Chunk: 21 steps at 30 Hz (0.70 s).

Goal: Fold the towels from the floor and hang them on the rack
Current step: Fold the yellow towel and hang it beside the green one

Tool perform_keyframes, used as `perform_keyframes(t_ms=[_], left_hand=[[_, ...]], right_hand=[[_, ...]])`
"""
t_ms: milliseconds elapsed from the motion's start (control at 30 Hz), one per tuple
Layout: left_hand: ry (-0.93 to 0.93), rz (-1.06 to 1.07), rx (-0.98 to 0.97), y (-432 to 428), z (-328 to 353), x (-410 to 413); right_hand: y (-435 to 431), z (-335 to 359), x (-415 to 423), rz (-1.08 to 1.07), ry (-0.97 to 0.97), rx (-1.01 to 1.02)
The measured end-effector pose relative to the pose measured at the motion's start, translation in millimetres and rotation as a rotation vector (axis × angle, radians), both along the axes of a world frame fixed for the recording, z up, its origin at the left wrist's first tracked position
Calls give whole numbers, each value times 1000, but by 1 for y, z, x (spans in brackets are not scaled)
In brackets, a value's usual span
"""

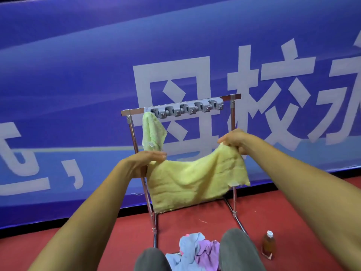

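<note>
A pale yellow towel (195,178) hangs spread in the air in front of the metal rack (233,122). My left hand (146,159) pinches its upper left corner and my right hand (236,141) grips its upper right corner, held a little higher. A light green towel (151,132) hangs from the leftmost hook of the grey hook strip (185,109) on the rack's top bar. A heap of blue and purple towels (197,251) lies on the red floor between my knees.
A large blue banner (78,85) with white characters stands right behind the rack. A small bottle of amber liquid (269,244) stands on the red floor (117,241) to the right of my right knee (238,249). The rack's feet reach toward me.
</note>
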<state>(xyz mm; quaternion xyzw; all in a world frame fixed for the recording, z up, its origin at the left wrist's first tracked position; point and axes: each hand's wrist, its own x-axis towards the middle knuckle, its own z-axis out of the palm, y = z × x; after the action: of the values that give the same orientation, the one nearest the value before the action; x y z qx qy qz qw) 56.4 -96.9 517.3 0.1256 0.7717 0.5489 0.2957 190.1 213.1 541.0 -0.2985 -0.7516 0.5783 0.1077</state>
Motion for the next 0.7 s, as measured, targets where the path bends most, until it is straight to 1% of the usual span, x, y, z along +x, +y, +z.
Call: perform_keyframes(t_ms=[67, 133, 167, 233, 333, 367, 400, 467, 500, 533, 700], left_hand=[[44, 35, 48, -3, 10, -7], [62, 41, 25, -8, 26, -7], [54, 3, -32, -10, 33, -6], [41, -138, -125, -14, 44, -5], [64, -364, -150, -11, 57, -2], [103, -404, -199, -7, 59, 1], [167, -422, -289, -3, 60, 5], [324, -431, -513, 4, 59, 8], [384, -417, -582, 7, 58, 6], [432, -388, -604, 9, 56, 5], [590, -219, -522, 11, 50, -4]], right_hand=[[2, 1, 3, 3, -33, 32], [3, 3, 6, -17, -20, -10], [4, 4, 7, -16, -14, -41], [4, 7, 10, 4, -14, -112], [0, 11, 14, 8, -4, -260], [0, 12, 15, 2, 23, -312], [-1, 14, 15, -11, 45, -341], [-1, 14, 14, -14, 69, -378], [1, 15, 13, -14, 81, -385], [3, 16, 13, -11, 87, -381], [11, 22, 16, 21, 87, -304]])
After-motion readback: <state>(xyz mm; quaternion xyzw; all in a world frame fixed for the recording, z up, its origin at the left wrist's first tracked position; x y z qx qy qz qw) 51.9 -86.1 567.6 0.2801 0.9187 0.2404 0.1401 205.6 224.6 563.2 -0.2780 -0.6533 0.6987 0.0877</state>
